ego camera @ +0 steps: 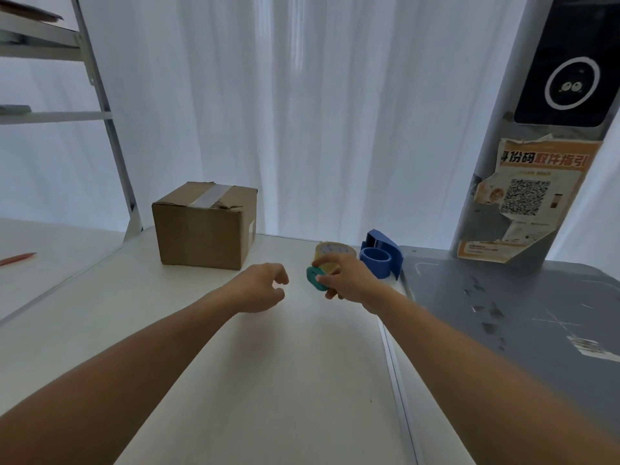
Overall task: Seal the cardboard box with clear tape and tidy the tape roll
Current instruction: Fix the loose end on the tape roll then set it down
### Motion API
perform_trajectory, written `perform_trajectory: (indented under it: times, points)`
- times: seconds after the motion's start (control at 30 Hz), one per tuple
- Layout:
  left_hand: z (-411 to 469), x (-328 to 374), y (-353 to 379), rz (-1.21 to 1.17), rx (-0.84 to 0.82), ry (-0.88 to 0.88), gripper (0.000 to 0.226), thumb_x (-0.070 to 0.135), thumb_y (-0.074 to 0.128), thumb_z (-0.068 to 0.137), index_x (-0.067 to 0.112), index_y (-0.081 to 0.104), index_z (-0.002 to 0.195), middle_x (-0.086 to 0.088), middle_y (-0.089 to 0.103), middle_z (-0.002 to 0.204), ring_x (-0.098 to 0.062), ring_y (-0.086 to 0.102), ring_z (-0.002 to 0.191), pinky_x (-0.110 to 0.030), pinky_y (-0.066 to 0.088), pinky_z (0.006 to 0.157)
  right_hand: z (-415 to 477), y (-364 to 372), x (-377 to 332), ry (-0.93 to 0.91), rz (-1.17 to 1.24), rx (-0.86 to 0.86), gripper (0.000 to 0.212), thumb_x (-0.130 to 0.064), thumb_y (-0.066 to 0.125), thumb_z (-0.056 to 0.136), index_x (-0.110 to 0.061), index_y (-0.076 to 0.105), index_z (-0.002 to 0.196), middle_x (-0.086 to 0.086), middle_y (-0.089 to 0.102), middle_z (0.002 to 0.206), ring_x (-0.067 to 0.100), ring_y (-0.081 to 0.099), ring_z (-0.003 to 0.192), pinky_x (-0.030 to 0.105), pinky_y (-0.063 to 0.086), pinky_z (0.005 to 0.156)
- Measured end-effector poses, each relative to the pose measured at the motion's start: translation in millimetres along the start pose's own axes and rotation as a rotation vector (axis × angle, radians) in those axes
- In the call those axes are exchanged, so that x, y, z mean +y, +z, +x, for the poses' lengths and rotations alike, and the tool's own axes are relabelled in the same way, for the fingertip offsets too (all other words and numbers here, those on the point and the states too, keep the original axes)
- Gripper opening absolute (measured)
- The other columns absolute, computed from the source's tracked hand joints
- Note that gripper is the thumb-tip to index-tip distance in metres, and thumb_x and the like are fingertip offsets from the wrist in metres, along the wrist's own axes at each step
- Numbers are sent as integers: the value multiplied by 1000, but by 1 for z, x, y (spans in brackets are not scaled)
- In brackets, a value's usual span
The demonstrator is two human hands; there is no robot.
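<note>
A brown cardboard box (204, 226) stands at the back of the white table (251, 380), its top flaps closed with a strip of clear tape along the seam. To its right, a yellowish tape roll (330, 254) rests on the table with a small green piece (314, 278) at its front. My right hand (349, 278) grips the roll and the green piece from the right. My left hand (265, 286) hovers just left of the roll, fingers curled and apart, holding nothing.
A blue tape dispenser (382, 256) stands right behind the roll. A grey scuffed surface (520, 313) adjoins the table on the right, with a pillar carrying a poster (530, 199). Metal shelving (100, 122) rises at the left; a red pencil (16, 259) lies far left.
</note>
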State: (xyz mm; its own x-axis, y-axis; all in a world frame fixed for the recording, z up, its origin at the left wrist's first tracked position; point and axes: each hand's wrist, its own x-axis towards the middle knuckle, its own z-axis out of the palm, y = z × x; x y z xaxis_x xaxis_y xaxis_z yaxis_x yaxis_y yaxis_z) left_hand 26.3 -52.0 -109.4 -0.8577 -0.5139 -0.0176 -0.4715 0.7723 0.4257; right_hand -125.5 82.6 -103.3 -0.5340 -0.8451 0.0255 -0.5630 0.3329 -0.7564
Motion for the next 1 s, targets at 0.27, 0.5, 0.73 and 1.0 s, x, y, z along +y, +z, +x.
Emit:
perform_trajectory:
  times: [0.27, 0.5, 0.73, 1.0]
  points:
    - [38, -17, -7, 184, -147, -137, 71, 47, 58, 94, 21, 28, 153, -6, 36, 156, -29, 33, 143, -44, 35, 113, 54, 27, -2, 24, -200, 83, 47, -13, 78, 76, -22, 60, 118, 4, 61, 117, 17, 57, 95, 30, 56, 83]
    - [55, -21, -8, 231, -277, -191, 93, 63, 70, 76, 21, 35, 151, -2, 40, 153, -26, 39, 139, -35, 38, 108, 82, 47, -5, -22, -476, 97, 35, -16, 60, 87, -10, 48, 119, 9, 58, 104, 23, 50, 88, 31, 42, 68]
    - [65, -25, -14, 270, -267, -151, 89, 63, 75, 70, 23, 46, 145, -1, 49, 145, -24, 47, 130, -33, 43, 102, 99, 63, -1, -66, -563, 165, 25, -15, 57, 92, -4, 50, 113, 18, 63, 107, 33, 61, 93, 33, 42, 64]
    - [69, -33, -21, 279, -303, -93, 84, 57, 76, 74, 26, 47, 145, 0, 47, 146, -24, 45, 132, -34, 40, 108, 109, 70, 4, -128, -566, 262, 29, -26, 63, 90, -4, 59, 108, 16, 63, 109, 33, 62, 97, 35, 45, 73]
